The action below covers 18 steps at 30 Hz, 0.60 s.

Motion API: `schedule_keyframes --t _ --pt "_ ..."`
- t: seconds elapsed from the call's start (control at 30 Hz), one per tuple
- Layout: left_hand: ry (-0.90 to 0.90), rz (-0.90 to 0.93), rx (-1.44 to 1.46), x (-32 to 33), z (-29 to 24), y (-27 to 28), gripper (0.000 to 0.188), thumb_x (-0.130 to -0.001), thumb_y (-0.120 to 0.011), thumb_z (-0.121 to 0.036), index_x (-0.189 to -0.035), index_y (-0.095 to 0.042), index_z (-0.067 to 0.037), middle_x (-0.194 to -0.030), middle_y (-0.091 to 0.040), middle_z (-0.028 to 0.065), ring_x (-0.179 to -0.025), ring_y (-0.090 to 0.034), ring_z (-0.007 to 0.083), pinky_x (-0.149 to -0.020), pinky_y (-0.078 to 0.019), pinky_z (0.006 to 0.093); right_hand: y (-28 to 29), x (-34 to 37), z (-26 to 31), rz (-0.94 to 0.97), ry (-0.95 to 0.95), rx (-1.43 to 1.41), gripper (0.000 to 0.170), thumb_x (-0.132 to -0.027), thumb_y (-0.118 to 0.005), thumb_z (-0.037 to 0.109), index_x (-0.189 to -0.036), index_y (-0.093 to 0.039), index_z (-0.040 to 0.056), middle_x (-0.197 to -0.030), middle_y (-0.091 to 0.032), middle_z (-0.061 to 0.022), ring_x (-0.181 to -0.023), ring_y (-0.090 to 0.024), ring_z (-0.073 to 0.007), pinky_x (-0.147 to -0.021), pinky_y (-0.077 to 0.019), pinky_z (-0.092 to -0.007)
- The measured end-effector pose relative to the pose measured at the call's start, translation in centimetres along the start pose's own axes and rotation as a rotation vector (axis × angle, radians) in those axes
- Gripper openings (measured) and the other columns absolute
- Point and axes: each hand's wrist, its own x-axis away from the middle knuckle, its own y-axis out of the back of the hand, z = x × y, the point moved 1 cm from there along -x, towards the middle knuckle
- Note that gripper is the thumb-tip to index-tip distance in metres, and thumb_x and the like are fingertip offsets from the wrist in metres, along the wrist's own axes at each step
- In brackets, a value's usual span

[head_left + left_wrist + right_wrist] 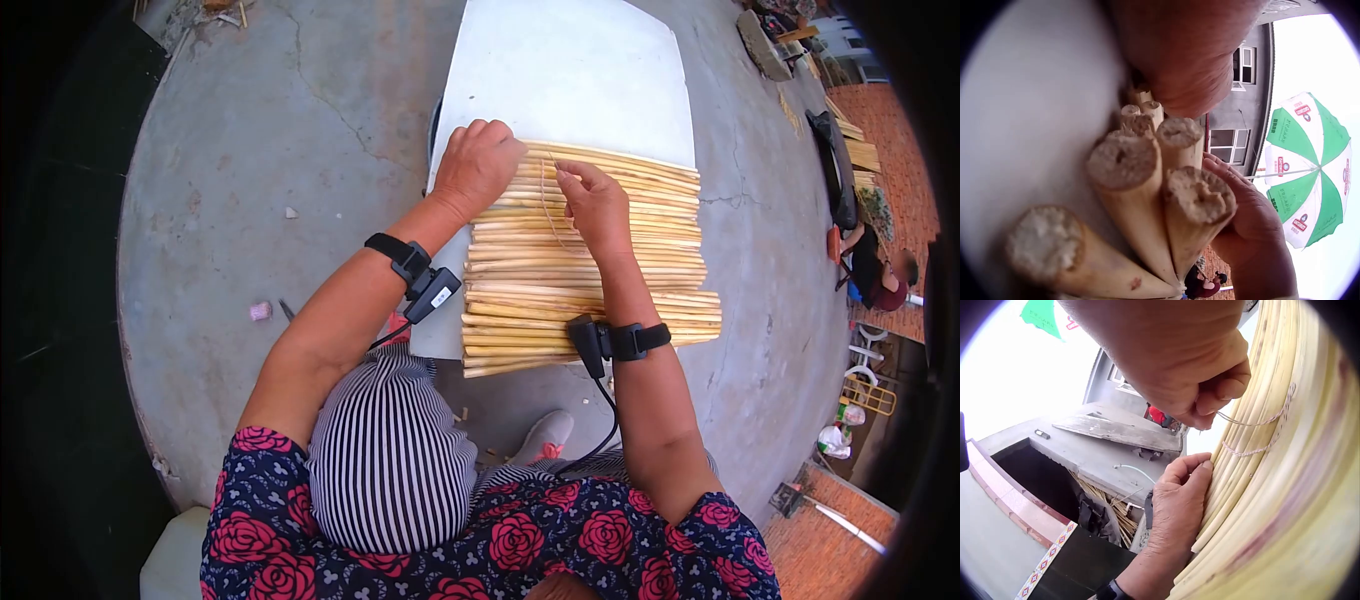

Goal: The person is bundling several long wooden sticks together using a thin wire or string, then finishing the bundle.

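Note:
A row of pale yellow stalks (590,240) lies side by side over a white board (580,80). At the far edge of the row, toward its left end, my left hand (480,162) holds the outermost stalk; thumb and forefinger of the left hand (1179,500) meet at that edge in the right wrist view. My right hand (598,205) is above the row's far side, pinching a thin string (546,200). The string (1254,450) loops down onto the stalks. Cut stalk ends (1125,161) fill the left wrist view, below the left hand (1185,56).
A person's striped knee (390,450) and a shoe (545,438) are near the board's front edge. Concrete floor (300,130) surrounds the board. At the far right are another seated person (885,275), more stalks (862,155) and a yellow rack (868,395).

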Motion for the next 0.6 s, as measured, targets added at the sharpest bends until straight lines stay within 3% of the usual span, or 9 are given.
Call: schedule_keyframes --t 0.17,0.27,0.37,0.47,0.6 --pt "0.019 -0.045 0.079 0.0 0.3 -0.4 0.017 -0.079 -0.067 -0.01 -0.094 -0.07 -0.016 -0.092 -0.058 -0.0002 -0.09 -0.055 0.0209 -0.079 -0.0421 0.0347 -1.2 -0.4 -2.3 0.033 -0.009 0.102 0.028 -0.091 -0.06 0.03 -0.114 -0.069 0.0151 -0.075 -0.069 -0.0074 -0.061 -0.063 -0.0174 -0.062 -0.0502 -0.0327" --pt "0.02 -0.049 0.108 0.2 0.3 -0.4 0.019 -0.079 -0.067 -0.009 -0.096 -0.07 -0.017 -0.091 -0.058 -0.0001 -0.09 -0.055 0.0208 -0.079 -0.0417 0.0345 -1.3 -0.1 -2.3 0.029 0.029 0.082 0.028 -0.094 -0.06 0.019 -0.12 -0.067 0.0087 -0.065 -0.059 0.0016 -0.053 -0.05 -0.0048 -0.05 -0.0436 -0.0228" --pt "-0.003 -0.057 0.114 0.2 0.2 -0.3 0.021 -0.079 -0.066 -0.007 -0.097 -0.07 -0.018 -0.091 -0.058 0.0001 -0.091 -0.054 0.0205 -0.08 -0.0413 0.0343 -1.6 0.1 -2.6 0.048 0.047 0.099 0.029 -0.094 -0.06 0.018 -0.121 -0.066 0.0102 -0.065 -0.058 0.0016 -0.053 -0.05 -0.0048 -0.05 -0.0435 -0.0227" --pt "-0.002 -0.036 0.103 0.3 0.2 -0.3 0.023 -0.078 -0.065 -0.005 -0.097 -0.07 -0.018 -0.091 -0.057 0.0002 -0.092 -0.054 0.0203 -0.08 -0.0408 0.0345 -1.9 0.0 -3.0 0.008 0.046 0.12 0.029 -0.09 -0.059 0.027 -0.116 -0.068 0.0188 -0.075 -0.067 -0.0114 -0.065 -0.063 -0.0247 -0.064 -0.0503 -0.0358" --pt "-0.008 0.0 0.051 0.2 -0.2 0.0 0.024 -0.077 -0.065 -0.005 -0.097 -0.07 -0.017 -0.092 -0.057 0.0002 -0.092 -0.054 0.0207 -0.08 -0.0404 0.0349 -2.0 0.3 -2.5 0.006 0.048 0.106 0.029 -0.09 -0.059 0.028 -0.116 -0.068 0.018 -0.075 -0.067 -0.0115 -0.067 -0.063 -0.0247 -0.066 -0.0504 -0.0359"
